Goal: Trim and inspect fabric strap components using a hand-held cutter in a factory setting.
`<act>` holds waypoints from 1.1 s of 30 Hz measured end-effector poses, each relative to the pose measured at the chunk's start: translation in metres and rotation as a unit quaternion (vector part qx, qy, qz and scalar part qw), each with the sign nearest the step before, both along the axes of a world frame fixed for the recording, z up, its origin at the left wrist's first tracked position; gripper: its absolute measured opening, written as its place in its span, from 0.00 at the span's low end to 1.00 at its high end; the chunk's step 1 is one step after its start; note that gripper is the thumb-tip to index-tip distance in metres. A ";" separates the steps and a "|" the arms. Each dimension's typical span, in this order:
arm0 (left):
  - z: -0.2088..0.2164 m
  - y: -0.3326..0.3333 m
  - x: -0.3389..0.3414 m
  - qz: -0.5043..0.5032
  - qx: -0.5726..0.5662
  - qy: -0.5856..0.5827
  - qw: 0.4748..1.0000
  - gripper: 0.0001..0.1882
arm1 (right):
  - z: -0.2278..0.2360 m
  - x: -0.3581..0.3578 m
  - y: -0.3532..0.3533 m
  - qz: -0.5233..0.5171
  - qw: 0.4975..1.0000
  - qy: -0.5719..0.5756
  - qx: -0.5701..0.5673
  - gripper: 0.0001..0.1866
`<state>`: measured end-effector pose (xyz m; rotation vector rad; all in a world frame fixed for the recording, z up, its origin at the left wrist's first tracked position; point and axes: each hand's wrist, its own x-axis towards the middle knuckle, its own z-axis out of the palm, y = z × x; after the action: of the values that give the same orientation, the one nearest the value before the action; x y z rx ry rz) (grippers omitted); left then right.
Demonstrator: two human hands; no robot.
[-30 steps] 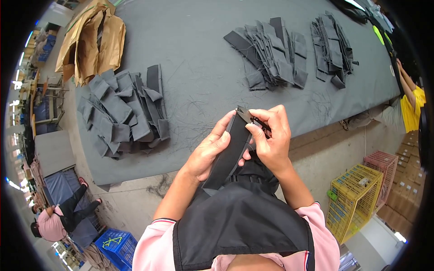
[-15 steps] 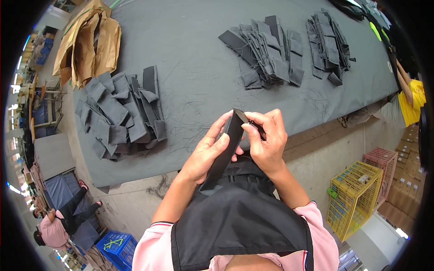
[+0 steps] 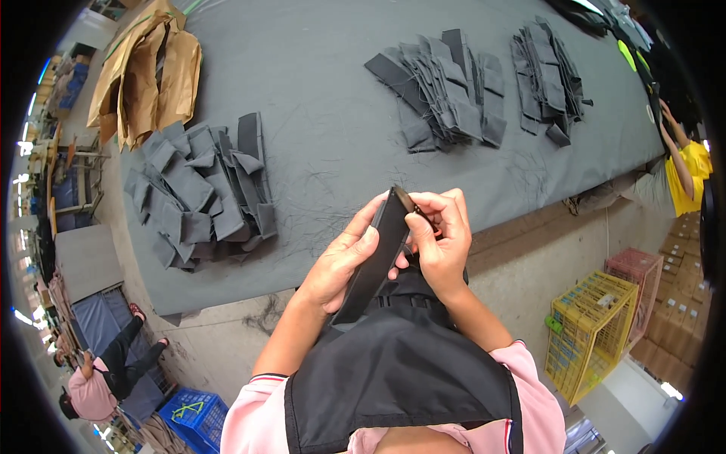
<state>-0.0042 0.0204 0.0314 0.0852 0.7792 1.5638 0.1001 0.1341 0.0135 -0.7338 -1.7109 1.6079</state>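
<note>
My left hand [image 3: 340,257] is closed round a folded dark grey fabric strip [image 3: 376,253], thumb on its face and fingers behind, just in front of the table's near edge. The strip slants from its upper end at my right fingers down toward my apron. My right hand [image 3: 446,238] is closed on a small dark tool [image 3: 409,201] that looks like thread snips, mostly hidden by the fingers. Its tip meets the upper edge of the strip. Loose cut threads lie on the grey covered table [image 3: 318,151] beyond my hands.
Piles of similar strips lie at the left [image 3: 200,193], the back middle [image 3: 450,91] and the back right [image 3: 544,79]. A brown paper bag [image 3: 151,76] stands far left. Yellow [image 3: 594,333] and blue [image 3: 195,416] crates are on the floor. Other people are at both sides.
My right hand and the small tool have shifted slightly down and left along the strip's upper end. The strip is turned a little, showing more of its face. My left hand keeps its hold.
</note>
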 end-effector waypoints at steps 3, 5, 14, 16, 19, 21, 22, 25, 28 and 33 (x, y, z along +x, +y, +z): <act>-0.001 -0.002 -0.003 -0.005 -0.009 0.032 0.999 0.33 | 0.001 -0.001 0.000 0.011 1.000 0.013 0.021 0.08; 0.002 -0.002 -0.003 -0.009 -0.018 0.054 0.998 0.32 | 0.001 0.000 0.001 0.014 1.000 0.024 0.002 0.08; 0.002 0.000 -0.005 0.084 -0.146 0.697 0.697 0.23 | -0.008 0.009 0.009 0.014 0.975 0.058 -0.215 0.07; -0.001 0.000 -0.007 0.098 -0.158 0.788 0.587 0.25 | -0.007 0.015 0.010 -0.001 0.984 0.004 -0.176 0.07; -0.004 0.001 -0.006 0.099 -0.155 0.804 0.566 0.28 | 0.003 0.014 0.009 0.017 0.992 -0.066 0.102 0.07; -0.006 0.001 -0.005 0.098 -0.146 0.810 0.560 0.29 | -0.005 0.008 0.009 0.020 0.997 -0.058 0.053 0.07; -0.007 0.001 -0.005 0.104 -0.142 0.792 0.585 0.34 | -0.008 0.004 0.011 0.024 0.999 -0.049 0.006 0.08; -0.008 0.007 -0.002 0.117 -0.127 0.761 0.626 0.44 | -0.001 -0.001 0.012 0.041 0.988 0.021 -0.145 0.09; -0.011 0.007 -0.001 0.093 -0.119 0.738 0.658 0.53 | 0.002 -0.018 0.016 0.071 0.972 0.040 -0.221 0.09; -0.019 -0.014 -0.023 -0.011 -0.038 0.405 0.913 0.54 | -0.003 -0.024 0.035 0.159 0.887 0.069 -0.429 0.06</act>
<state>-0.0272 0.0063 0.0123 0.7176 1.4743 1.4584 0.0761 0.1688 0.0105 -0.7169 -0.9874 2.6234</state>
